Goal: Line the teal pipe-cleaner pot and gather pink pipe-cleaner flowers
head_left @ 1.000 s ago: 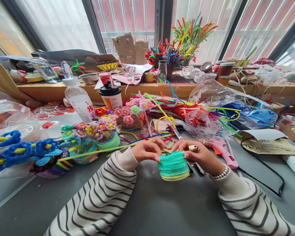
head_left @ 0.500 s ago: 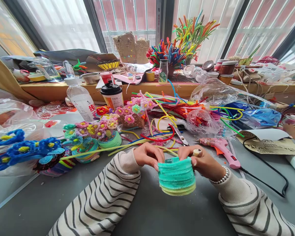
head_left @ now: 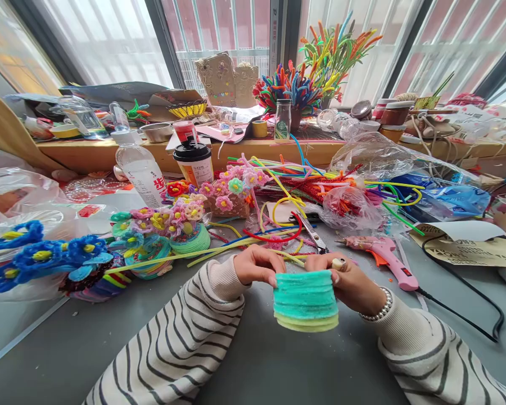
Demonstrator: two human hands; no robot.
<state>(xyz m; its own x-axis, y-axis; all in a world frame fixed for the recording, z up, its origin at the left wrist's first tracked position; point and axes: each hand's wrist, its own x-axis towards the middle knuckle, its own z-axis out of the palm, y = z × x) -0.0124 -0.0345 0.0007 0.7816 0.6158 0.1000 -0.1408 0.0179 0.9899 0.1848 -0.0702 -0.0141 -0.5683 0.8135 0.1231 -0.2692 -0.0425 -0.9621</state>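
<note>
Between my hands is a round cup wrapped in pipe cleaners (head_left: pixel 306 301), turquoise above and pale yellow at the bottom, held just over the grey table. My left hand (head_left: pixel 260 265) pinches its upper left rim with thumb and fingers. On the opposite side, my right hand (head_left: pixel 348 278) grips the upper right rim, its fingers partly hidden behind the cup. The cup is tilted so its outer wall faces me and its inside is hidden. Just beyond my hands lie scissors (head_left: pixel 314 233) and loose yellow pipe cleaners (head_left: pixel 219 247).
A pink glue gun (head_left: pixel 382 256) with a black cord (head_left: pixel 459 318) lies at right. Pipe-cleaner flowers (head_left: pixel 46 256) stand at left, before a water bottle (head_left: pixel 139 169) and a paper cup (head_left: pixel 194 163). Bundled pipe cleaners (head_left: pixel 316 188) and plastic wrap (head_left: pixel 375 154) lie behind.
The cup has tipped slightly, so the opening and the label inside it no longer show. Both hands keep their hold on the rim; the view has shifted a little.
</note>
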